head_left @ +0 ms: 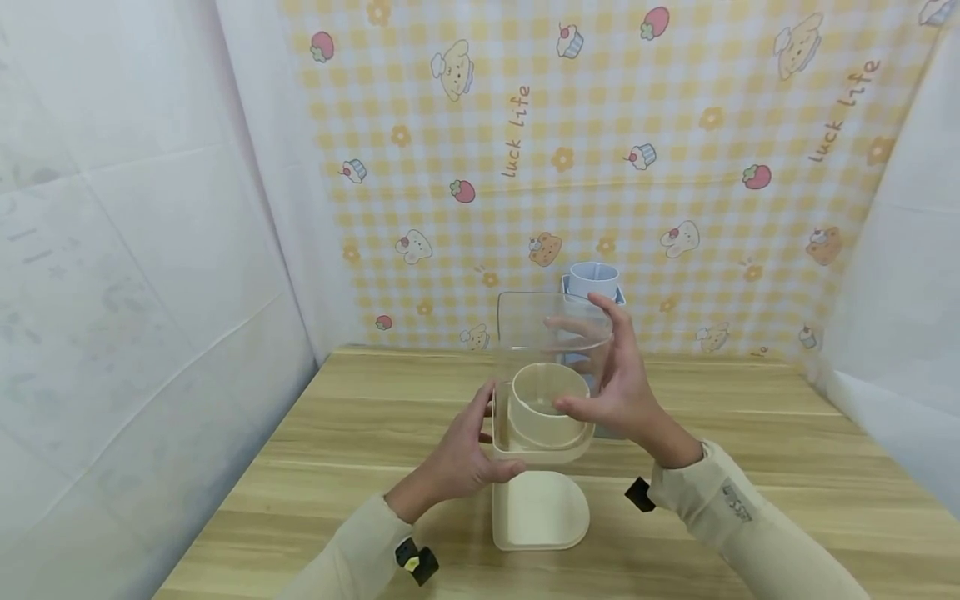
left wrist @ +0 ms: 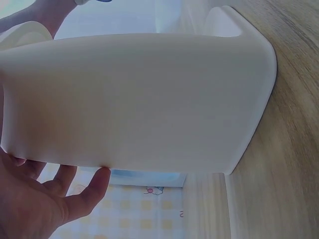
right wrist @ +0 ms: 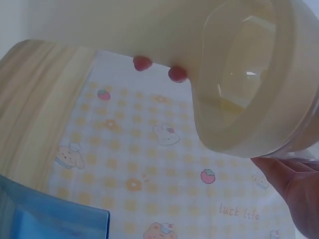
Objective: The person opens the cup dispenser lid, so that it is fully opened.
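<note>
A cream plastic stand [head_left: 543, 512] with a flat rounded foot stands upright on the table. At its top sits a round cream cup-like part [head_left: 551, 431]. A clear, open-topped container [head_left: 521, 325] rises above and around that part. My left hand [head_left: 468, 454] grips the stand's upper left side, thumb in front and fingers behind. On the right, my right hand [head_left: 626, 396] holds the clear container, its thumb near the cup-like part. The left wrist view shows the stand's broad smooth panel [left wrist: 139, 99]; in the right wrist view, the round part's open underside [right wrist: 239, 74] shows.
Behind the stand is a similar blue unit [head_left: 595, 282], partly hidden by the clear container and right hand. The wood-grain table [head_left: 360, 467] ends at a yellow checked cloth [head_left: 420, 150]. White sheeting [head_left: 150, 250] hangs on both sides.
</note>
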A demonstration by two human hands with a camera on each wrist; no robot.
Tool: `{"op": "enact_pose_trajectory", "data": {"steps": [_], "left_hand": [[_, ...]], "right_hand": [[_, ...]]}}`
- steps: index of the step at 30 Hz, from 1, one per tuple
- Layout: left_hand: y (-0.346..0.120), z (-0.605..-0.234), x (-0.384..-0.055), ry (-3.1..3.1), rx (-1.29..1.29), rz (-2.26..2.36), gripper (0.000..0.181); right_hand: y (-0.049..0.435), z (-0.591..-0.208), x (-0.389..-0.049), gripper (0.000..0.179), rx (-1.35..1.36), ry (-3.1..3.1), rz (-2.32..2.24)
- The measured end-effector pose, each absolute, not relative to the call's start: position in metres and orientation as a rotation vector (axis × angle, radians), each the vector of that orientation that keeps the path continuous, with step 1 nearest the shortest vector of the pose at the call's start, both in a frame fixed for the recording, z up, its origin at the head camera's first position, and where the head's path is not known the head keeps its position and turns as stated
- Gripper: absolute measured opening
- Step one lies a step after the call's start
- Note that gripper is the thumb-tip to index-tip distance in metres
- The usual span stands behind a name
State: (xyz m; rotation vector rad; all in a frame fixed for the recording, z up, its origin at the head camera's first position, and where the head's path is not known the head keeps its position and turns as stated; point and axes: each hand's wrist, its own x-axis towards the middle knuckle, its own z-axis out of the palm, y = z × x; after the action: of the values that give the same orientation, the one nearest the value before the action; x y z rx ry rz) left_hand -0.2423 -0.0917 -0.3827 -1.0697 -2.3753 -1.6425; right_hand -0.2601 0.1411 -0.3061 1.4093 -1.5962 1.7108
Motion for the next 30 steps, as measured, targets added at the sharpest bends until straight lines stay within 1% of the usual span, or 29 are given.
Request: {"op": "enact_pose_trajectory", "data": {"steps": [7, 12, 16, 19, 24, 27, 30], "left_hand": [[-0.0923, -0.3823, -0.2421, -2.357, -1.071, -1.649, 0.098], [-0.0925, -0.3817, -0.2421, -2.347, -1.068, -1.656, 0.103], [-0.0921, -0.3816, -0.2418, -2.361, -1.054, -1.668, 0.101], [-0.0916, -0.381, -0.2415, -2.369, -1.053, -1.667, 0.099], [-0.0914, -0.3818, -0.2418, -2.352, -1.055, -1.676, 0.1], [-0.0916, -0.3833, -0.2419, -2.348, -1.058, -1.68, 0.098], [-0.0919, -0.3842, -0.2416, -2.344, -1.067, -1.682, 0.097]], "right_hand": [[0.1433, -0.3026, -0.2571, 0.105, 1.332, -1.692, 1.775], [0.1435, -0.3014, -0.2561, 0.102, 1.307, -1.713, 1.811], [0.1422, -0.3008, -0.2539, 0.103, 1.346, -1.694, 1.794], [0.1413, -0.2993, -0.2531, 0.107, 1.368, -1.68, 1.777], [0.1414, -0.298, -0.2544, 0.112, 1.306, -1.722, 1.752], [0.1419, -0.299, -0.2542, 0.108, 1.274, -1.74, 1.77], [0.1422, -0.2998, -0.2529, 0.105, 1.303, -1.716, 1.776]]}}
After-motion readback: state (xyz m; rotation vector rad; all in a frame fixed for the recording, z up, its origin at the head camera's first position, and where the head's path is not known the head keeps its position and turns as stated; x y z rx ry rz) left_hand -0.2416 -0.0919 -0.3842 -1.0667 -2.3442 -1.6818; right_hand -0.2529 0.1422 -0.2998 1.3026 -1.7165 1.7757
